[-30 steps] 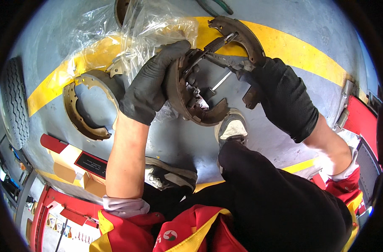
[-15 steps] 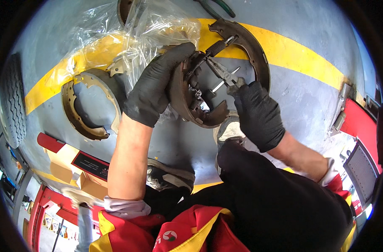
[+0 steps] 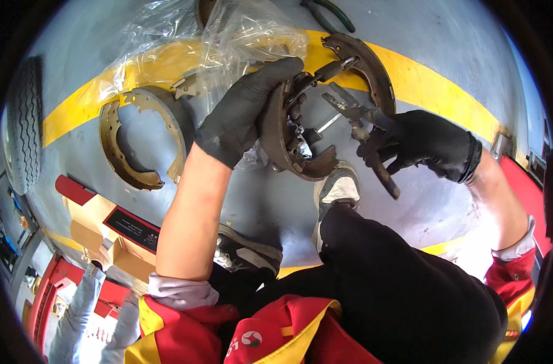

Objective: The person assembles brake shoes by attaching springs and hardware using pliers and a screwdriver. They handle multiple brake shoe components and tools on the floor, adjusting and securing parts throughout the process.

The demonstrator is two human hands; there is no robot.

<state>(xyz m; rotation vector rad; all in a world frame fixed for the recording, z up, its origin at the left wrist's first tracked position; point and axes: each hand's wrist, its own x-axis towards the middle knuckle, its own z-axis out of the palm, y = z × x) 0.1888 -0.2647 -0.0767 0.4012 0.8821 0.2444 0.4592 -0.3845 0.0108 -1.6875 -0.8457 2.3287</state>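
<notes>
"Two gloved hands in view?"

"Yes, both in black. With the left hand (image 3: 243, 112), holding firmly a dark, curved brake shoe (image 3: 275, 141) by its outer side, near the upper end."

"And with the right hand (image 3: 437, 145)?"

"Closed around metal pliers (image 3: 356, 114), with the nose pointing to the upper left, near a dark coil spring (image 3: 332, 70)."

"Where to find the held shoe, exactly?"

"Between both hands, just beyond a black-and-white sneaker (image 3: 339, 189). Linked by the spring to a second curved shoe (image 3: 376, 68), at the right."

"And round about?"

"On the grey floor (image 3: 431, 209), to the left, pale brown brake shoes (image 3: 111, 144). Beyond these, a clear plastic bag (image 3: 252, 30), partly over a yellow stripe (image 3: 434, 79). Nearer, an open cardboard box (image 3: 85, 212). At the top, a tool with dark green handles (image 3: 337, 13)."
</notes>
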